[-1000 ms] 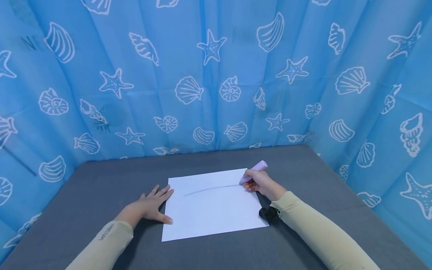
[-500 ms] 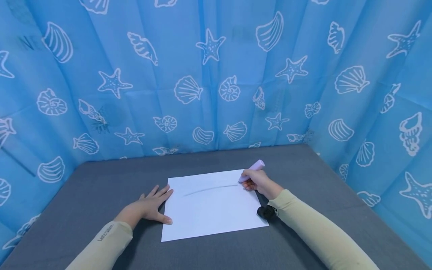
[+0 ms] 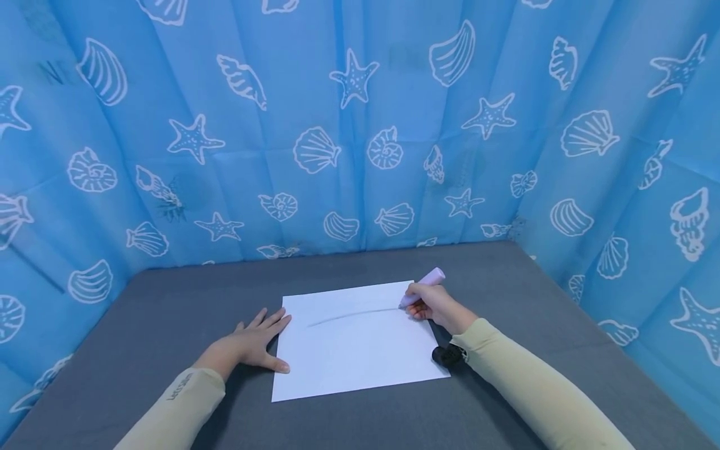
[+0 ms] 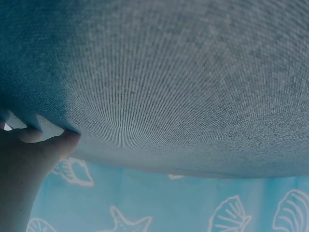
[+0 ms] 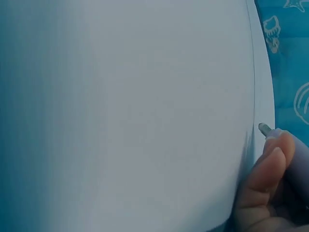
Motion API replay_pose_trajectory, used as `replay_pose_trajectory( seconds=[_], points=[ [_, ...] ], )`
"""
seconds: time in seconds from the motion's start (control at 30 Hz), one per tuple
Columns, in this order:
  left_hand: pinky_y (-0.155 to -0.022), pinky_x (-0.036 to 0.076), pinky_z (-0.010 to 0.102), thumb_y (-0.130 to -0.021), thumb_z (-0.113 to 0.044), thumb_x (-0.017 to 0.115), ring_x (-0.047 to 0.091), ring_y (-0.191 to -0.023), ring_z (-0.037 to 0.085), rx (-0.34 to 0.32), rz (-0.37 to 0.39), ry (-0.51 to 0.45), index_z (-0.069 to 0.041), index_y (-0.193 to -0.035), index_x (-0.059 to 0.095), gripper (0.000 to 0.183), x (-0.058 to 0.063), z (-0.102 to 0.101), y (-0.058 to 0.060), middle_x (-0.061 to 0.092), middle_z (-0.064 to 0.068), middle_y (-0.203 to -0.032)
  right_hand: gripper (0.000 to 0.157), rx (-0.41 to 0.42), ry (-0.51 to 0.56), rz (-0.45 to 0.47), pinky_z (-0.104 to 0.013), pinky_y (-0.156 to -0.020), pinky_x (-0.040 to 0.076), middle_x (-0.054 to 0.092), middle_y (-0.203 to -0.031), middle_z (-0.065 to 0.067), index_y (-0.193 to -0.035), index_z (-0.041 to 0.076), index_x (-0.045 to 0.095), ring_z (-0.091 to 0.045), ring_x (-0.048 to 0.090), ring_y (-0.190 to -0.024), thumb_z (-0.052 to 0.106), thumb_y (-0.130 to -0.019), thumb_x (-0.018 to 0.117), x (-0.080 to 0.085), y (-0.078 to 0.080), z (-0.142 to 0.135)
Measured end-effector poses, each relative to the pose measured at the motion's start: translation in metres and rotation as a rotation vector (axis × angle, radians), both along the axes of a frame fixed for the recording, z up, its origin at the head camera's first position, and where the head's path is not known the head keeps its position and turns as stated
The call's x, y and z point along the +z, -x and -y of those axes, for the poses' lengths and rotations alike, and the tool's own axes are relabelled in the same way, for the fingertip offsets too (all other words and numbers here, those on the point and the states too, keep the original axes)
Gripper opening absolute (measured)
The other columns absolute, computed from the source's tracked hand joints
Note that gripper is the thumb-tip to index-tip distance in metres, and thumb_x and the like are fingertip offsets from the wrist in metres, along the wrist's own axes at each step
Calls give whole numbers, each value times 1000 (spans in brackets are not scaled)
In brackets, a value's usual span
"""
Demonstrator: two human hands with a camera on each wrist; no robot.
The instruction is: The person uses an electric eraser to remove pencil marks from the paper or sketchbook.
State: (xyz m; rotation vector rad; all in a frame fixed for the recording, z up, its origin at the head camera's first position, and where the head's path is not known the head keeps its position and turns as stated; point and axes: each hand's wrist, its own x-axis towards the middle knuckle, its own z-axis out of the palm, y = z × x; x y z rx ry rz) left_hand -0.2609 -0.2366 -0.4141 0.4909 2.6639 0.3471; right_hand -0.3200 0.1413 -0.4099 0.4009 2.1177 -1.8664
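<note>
Lilac pen [image 3: 430, 277] nudged slightly R, pinched in R hand [image 3: 437, 305]; L hand [image 3: 251, 343] spread, touching paper [image 3: 354, 353].

From eight o'clock up through twelve and down to four, the head view is filled by a blue curtain [image 3: 405, 37], hung in soft vertical folds and printed with white sea motifs. A starfish [image 3: 354, 78] is seen at twelve, a ribbed scallop [image 3: 317, 150] at eleven, and a coiled shell [image 3: 385, 148] just past twelve. Faint dark lettering [image 3: 52, 72] is set near ten, too blurred to be read surely. Around six o'clock, the foreground is taken up by a grey tabletop [image 3: 360, 425], whose woven texture is shown by the left wrist view.
</note>
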Motion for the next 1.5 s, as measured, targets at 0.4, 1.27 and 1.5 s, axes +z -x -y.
replay_pose_trajectory(
  seconds=[0.4,1.27,1.5],
  points=[
    [-103,6,75,-71,-63,76,3,-144,47,-3,-34,-18,-10,-155,23,112,-3,-2,-5,12,14,-161,27,53,-82,9,-21,-50,44,55,-64,-7,-103,-9,54,-12,51,-50,15,-90,58,0,0,1],
    [-103,4,75,-71,-64,75,1,-144,46,20,-17,1,-11,-155,22,113,3,-2,-2,10,13,-162,31,13,-16,-13,-23,-55,48,57,-73,-11,-112,-11,51,-15,54,-56,13,-91,56,3,1,2],
    [-103,4,75,-71,-65,74,1,-144,47,18,1,2,-11,-155,22,114,0,-2,-1,10,13,-162,26,31,-29,-31,-22,-52,46,57,-67,-9,-105,-11,55,-13,52,-53,10,-89,58,0,0,3]
  ],
)
